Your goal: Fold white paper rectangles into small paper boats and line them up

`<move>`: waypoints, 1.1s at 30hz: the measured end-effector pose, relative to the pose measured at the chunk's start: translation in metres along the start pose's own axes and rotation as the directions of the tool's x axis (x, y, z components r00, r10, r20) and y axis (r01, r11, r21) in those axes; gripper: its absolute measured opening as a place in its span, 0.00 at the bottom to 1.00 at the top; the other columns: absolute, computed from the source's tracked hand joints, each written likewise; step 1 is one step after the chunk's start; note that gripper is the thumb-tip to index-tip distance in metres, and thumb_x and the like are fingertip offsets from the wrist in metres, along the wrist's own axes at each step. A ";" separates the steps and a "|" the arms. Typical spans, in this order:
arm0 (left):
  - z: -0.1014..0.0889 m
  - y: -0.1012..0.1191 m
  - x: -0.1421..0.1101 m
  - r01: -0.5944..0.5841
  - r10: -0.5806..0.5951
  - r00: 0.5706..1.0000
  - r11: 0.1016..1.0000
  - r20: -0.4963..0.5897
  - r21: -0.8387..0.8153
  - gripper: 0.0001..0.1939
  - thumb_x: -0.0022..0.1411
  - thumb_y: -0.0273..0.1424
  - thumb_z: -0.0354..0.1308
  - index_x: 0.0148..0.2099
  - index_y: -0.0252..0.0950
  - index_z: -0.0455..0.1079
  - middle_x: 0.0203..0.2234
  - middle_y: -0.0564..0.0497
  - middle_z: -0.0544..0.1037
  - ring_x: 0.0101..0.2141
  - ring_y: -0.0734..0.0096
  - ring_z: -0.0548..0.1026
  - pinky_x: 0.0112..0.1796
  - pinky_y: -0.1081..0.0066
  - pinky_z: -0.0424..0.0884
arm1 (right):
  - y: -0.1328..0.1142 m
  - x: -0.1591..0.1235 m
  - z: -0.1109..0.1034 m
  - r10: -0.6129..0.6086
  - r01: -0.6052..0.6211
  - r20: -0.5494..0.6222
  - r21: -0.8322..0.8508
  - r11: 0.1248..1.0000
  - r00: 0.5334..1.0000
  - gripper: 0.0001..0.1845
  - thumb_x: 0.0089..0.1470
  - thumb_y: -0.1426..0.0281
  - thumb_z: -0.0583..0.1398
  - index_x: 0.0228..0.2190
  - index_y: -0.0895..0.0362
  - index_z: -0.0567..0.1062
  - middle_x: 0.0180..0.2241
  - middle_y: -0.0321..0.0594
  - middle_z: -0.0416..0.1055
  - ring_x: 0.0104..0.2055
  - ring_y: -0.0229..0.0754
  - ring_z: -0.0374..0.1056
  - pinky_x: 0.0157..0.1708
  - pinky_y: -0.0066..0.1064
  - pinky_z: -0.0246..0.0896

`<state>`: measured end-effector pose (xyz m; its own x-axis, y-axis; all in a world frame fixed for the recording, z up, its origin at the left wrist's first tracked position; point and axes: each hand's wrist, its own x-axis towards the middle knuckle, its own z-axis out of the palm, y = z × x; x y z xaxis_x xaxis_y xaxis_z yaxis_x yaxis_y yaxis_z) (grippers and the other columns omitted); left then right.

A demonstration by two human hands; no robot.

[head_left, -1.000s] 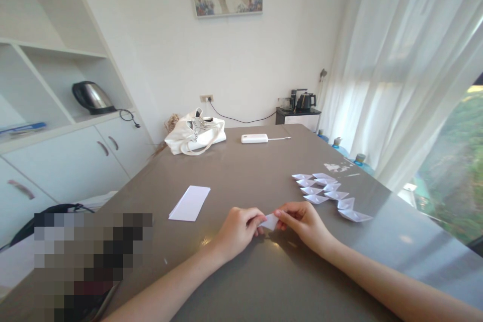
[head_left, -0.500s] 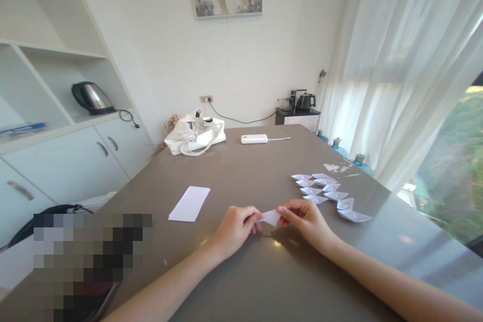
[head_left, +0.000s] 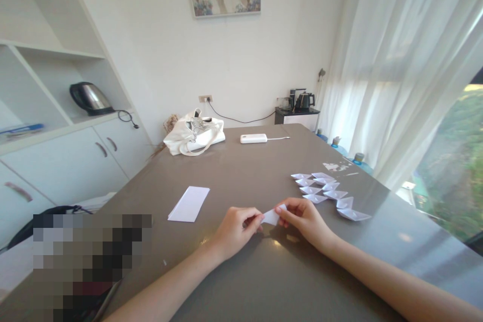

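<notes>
A small folded piece of white paper (head_left: pixel 270 217) is held between my two hands, just above the table. My left hand (head_left: pixel 240 229) pinches its left end between thumb and fingers. On the other side, my right hand (head_left: pixel 302 217) grips the right end, thumb on top. Part of the paper is hidden behind the fingers. Several folded white paper boats (head_left: pixel 311 190) stand in rows beyond my right hand. A stack of white paper sheets (head_left: pixel 189 204) lies to the left of my left hand.
The grey table (head_left: pixel 241 171) holds a white handbag (head_left: pixel 194 133) and a white power bank (head_left: pixel 253 138) with a short cable at its far end. White paper scraps (head_left: pixel 334 166) lie near the right edge. A metal kettle (head_left: pixel 92 98) sits on the left shelf.
The paper has turned slightly between my fingers, and more of its right end shows above my right thumb. Both hands keep their hold in nearly the same place.
</notes>
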<state>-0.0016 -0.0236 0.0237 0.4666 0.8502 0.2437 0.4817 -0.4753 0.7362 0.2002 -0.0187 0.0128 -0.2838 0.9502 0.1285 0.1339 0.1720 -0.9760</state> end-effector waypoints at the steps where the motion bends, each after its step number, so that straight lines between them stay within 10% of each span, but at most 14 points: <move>1: 0.000 0.000 0.000 -0.002 0.002 1.000 1.000 0.000 0.003 0.18 0.65 0.37 0.47 0.30 0.34 0.73 0.23 0.51 0.78 0.24 0.75 0.73 0.28 0.78 0.64 | 0.001 0.000 -0.001 -0.002 0.002 -0.003 -0.004 1.000 1.000 0.22 0.48 0.53 0.61 0.26 0.61 0.76 0.19 0.37 0.70 0.21 0.34 0.61 0.23 0.26 0.56; 33: 0.009 0.008 -0.001 0.008 -0.023 0.996 0.985 -0.084 -0.173 0.11 0.59 0.33 0.55 0.28 0.32 0.73 0.23 0.49 0.78 0.26 0.72 0.74 0.30 0.76 0.68 | 0.005 -0.005 0.007 -0.015 0.011 0.121 0.034 0.999 0.993 0.17 0.51 0.59 0.62 0.30 0.62 0.77 0.21 0.37 0.70 0.23 0.33 0.63 0.24 0.24 0.58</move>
<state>0.0083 -0.0308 0.0241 0.3916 0.8770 0.2785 0.3502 -0.4220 0.8362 0.1957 -0.0247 0.0058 -0.3981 0.9093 0.1212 0.0982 0.1736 -0.9799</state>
